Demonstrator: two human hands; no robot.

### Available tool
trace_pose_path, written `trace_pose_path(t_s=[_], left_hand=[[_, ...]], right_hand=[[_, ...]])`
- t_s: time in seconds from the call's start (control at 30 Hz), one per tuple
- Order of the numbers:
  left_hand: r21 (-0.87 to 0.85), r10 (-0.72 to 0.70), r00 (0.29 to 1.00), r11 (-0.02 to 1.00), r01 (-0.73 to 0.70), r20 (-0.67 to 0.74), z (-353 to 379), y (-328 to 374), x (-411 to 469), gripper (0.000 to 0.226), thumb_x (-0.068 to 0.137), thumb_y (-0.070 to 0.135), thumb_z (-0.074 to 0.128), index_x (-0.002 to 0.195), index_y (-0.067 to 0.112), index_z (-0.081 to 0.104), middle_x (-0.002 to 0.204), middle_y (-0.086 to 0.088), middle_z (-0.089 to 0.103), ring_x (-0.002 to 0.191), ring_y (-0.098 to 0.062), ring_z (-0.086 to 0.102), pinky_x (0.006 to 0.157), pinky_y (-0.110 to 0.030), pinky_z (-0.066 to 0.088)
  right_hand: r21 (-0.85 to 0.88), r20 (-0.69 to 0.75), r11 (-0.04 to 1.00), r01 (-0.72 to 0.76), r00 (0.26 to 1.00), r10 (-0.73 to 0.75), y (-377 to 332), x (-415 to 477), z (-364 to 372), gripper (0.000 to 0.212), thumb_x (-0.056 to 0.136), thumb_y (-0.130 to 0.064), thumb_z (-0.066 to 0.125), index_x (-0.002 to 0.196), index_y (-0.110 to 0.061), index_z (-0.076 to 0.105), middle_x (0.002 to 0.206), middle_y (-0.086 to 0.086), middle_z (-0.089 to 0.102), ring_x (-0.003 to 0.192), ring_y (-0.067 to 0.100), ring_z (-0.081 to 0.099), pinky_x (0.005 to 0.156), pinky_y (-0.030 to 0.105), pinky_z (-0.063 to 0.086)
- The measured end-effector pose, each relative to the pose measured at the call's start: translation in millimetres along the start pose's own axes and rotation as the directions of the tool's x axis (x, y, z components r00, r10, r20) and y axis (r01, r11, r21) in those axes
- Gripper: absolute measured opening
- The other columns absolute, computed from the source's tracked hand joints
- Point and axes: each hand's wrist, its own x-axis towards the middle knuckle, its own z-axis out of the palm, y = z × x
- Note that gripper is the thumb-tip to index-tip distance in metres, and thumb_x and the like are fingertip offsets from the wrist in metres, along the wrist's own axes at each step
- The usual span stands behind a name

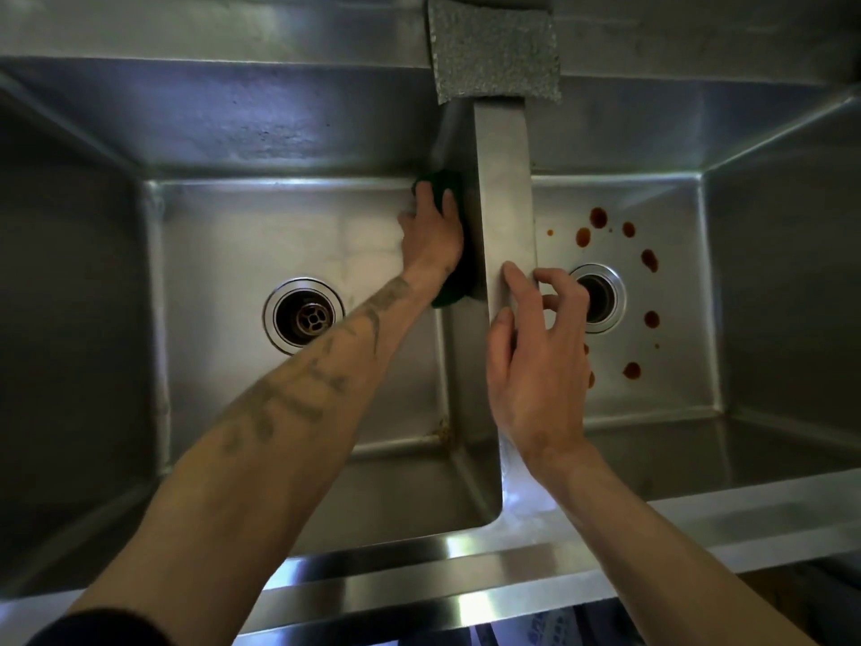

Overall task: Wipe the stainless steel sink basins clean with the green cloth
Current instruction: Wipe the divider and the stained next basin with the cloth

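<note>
Your two bare forearms reach in over the sink's polished front rim, a dark sleeve edge showing at your left elbow. Your right hand rests on the steel divider between the basins, thumb laid along its top, the other fingers loosely curled above the right basin and holding nothing. Farther in, your left hand lies spread over the green cloth, fingers stretched out and pressing it flat against the divider's wall inside the left basin, near the far corner. The cloth shows above your fingertips and again below your wrist. The left basin's drain strainer sits well apart from the cloth. In the right basin, reddish-brown spots ring the drain, which your right fingers partly cover. At the back, a grey speckled scouring pad lies on the rear ledge, overhanging the far end of the divider.
</note>
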Motion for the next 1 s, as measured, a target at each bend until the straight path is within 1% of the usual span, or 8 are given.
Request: trace_pose_path(t_s=[0.1,0.23,0.37,0.53,0.67,0.73,0.87,1.0], left_hand=[[-0.016,0.043,0.998,0.999,-0.044,-0.053,-3.9,22.6,12.8,0.043,0.116,0.036,0.033,0.154,0.018,0.039,0.149,-0.02,0.046,0.133,-0.036,0.051,0.111,-0.038,0.04],[-0.056,0.253,0.957,0.963,-0.263,-0.144,-2.2,23.0,3.1,0.038,0.115,0.034,0.038,0.147,0.015,0.046,0.14,-0.015,0.051,0.117,-0.02,0.048,0.095,-0.025,0.033],[-0.087,0.041,0.997,0.995,-0.047,-0.061,-4.3,30.4,26.1,0.043,0.115,0.035,0.036,0.155,0.017,0.039,0.151,-0.022,0.045,0.134,-0.037,0.05,0.111,-0.039,0.04],[-0.087,0.225,0.968,0.968,-0.235,-0.112,-5.0,27.0,9.4,0.036,0.115,0.033,0.039,0.144,0.013,0.046,0.14,-0.018,0.052,0.124,-0.029,0.051,0.101,-0.032,0.04],[-0.131,0.066,0.996,0.989,-0.073,-0.058,-7.0,32.1,24.5,0.043,0.115,0.035,0.038,0.154,0.017,0.041,0.151,-0.018,0.048,0.136,-0.035,0.05,0.114,-0.037,0.039],[-0.122,0.158,0.984,0.978,-0.167,-0.081,-8.5,32.8,14.5,0.038,0.114,0.034,0.04,0.147,0.015,0.046,0.144,-0.017,0.053,0.132,-0.033,0.051,0.115,-0.04,0.041],[-0.114,0.328,0.934,0.932,-0.344,-0.139,-6.1,13.6,-24.7,0.032,0.115,0.034,0.039,0.141,0.018,0.05,0.13,-0.009,0.055,0.117,-0.016,0.047,0.094,-0.024,0.037],[-0.128,0.203,0.971,0.967,-0.218,-0.125,-4.0,30.7,4.0,0.039,0.115,0.035,0.038,0.15,0.018,0.044,0.144,-0.015,0.05,0.127,-0.025,0.048,0.098,-0.028,0.036]], right_hand=[[-0.003,0.004,1.0,-0.008,1.0,0.008,-0.4,-0.1,0.0,0.043,0.106,-0.031,0.046,0.146,-0.017,0.055,0.146,0.011,0.039,0.119,0.024,0.057,0.082,0.024,0.054],[-0.006,0.002,1.0,-0.016,1.0,0.016,2.1,0.6,2.5,0.041,0.105,-0.028,0.051,0.145,-0.018,0.055,0.146,0.011,0.04,0.119,0.024,0.057,0.082,0.023,0.053],[-0.001,0.001,1.0,-0.004,1.0,0.004,1.3,0.0,1.7,0.041,0.106,-0.029,0.047,0.144,-0.018,0.056,0.145,0.01,0.038,0.121,0.025,0.056,0.082,0.026,0.055],[0.007,-0.001,1.0,-0.005,1.0,0.005,0.5,0.5,1.1,0.041,0.106,-0.03,0.047,0.145,-0.017,0.056,0.145,0.011,0.04,0.121,0.025,0.055,0.084,0.025,0.054],[0.009,-0.004,1.0,-0.008,1.0,0.009,-0.9,0.5,-0.4,0.042,0.106,-0.03,0.046,0.145,-0.017,0.056,0.145,0.008,0.037,0.121,0.025,0.056,0.085,0.027,0.056],[0.011,-0.006,1.0,-0.004,1.0,0.004,-0.9,0.9,0.5,0.042,0.106,-0.03,0.047,0.145,-0.016,0.057,0.145,0.009,0.038,0.12,0.024,0.056,0.085,0.027,0.056],[-0.01,-0.004,1.0,-0.02,1.0,0.02,0.3,1.2,2.8,0.04,0.105,-0.026,0.053,0.144,-0.016,0.057,0.145,0.013,0.043,0.118,0.023,0.057,0.081,0.022,0.051],[-0.018,-0.003,1.0,-0.02,1.0,0.02,-1.3,0.9,1.6,0.042,0.106,-0.03,0.047,0.144,-0.017,0.057,0.145,0.013,0.043,0.118,0.021,0.057,0.081,0.016,0.046]])
